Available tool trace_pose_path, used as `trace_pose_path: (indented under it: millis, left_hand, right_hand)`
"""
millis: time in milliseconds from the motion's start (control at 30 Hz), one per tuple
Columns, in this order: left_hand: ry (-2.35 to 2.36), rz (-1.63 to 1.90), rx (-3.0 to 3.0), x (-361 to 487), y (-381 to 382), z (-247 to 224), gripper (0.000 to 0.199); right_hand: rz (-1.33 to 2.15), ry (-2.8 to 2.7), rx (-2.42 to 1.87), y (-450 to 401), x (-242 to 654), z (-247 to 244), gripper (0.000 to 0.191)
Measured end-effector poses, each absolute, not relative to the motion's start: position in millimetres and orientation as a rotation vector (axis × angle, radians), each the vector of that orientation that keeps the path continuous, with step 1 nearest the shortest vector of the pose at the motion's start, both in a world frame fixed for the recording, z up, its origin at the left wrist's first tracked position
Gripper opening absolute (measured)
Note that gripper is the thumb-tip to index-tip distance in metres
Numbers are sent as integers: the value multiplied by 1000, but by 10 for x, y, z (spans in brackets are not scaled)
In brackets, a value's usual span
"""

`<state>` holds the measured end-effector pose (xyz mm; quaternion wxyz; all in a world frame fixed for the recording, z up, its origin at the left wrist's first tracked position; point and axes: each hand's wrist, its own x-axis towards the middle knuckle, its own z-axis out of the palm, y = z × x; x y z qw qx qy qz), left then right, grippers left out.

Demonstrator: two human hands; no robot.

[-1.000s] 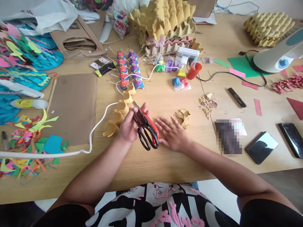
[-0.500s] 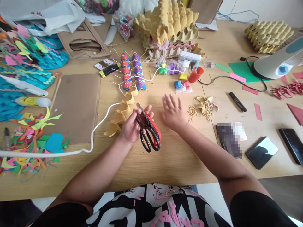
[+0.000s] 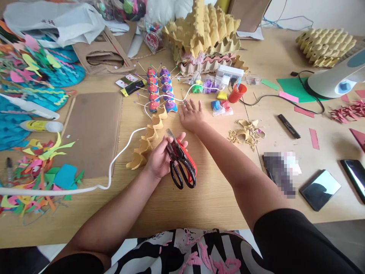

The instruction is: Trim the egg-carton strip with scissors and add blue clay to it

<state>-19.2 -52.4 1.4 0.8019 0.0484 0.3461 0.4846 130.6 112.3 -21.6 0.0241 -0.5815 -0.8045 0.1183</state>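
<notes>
My left hand [image 3: 159, 159] is closed around black-handled scissors [image 3: 179, 167] and a red utility knife [image 3: 186, 155], gripped together with their blades pointing away from me. My right hand [image 3: 192, 116] lies palm down on the table, fingers spread and nothing in it. Left of it runs a bare strip of egg carton [image 3: 145, 146]. Just beyond that strip stand two painted egg-carton rows stuck with pins, one red and blue [image 3: 153, 89], one purple and blue [image 3: 166, 89]. A white cable [image 3: 125, 146] passes by the strip and across the painted rows.
Carton scraps [image 3: 247, 133] lie to the right, near a red cup [image 3: 237, 93] and small bags of coloured clay [image 3: 221, 106]. Egg trays [image 3: 203, 34] are stacked at the back. A cardboard sheet [image 3: 91, 133] and paper cuttings [image 3: 42, 171] occupy the left; phones [image 3: 319, 189] lie at right.
My right hand has slid forward and left over the table, nearer the painted rows. My left hand keeps its hold on the scissors and knife; the view has shifted slightly.
</notes>
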Motion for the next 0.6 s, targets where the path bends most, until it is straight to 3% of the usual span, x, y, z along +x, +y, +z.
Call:
trace_pose_path:
  millis: [467, 600]
  left_hand:
    - [702, 1041, 40, -154, -535, 41, 52]
    - [712, 1031, 39, -146, -528, 65, 54]
  right_hand:
    - [351, -2534, -1835, 1111, 1203, -182, 70]
    - [268, -2423, -2104, 1077, 1177, -94, 81]
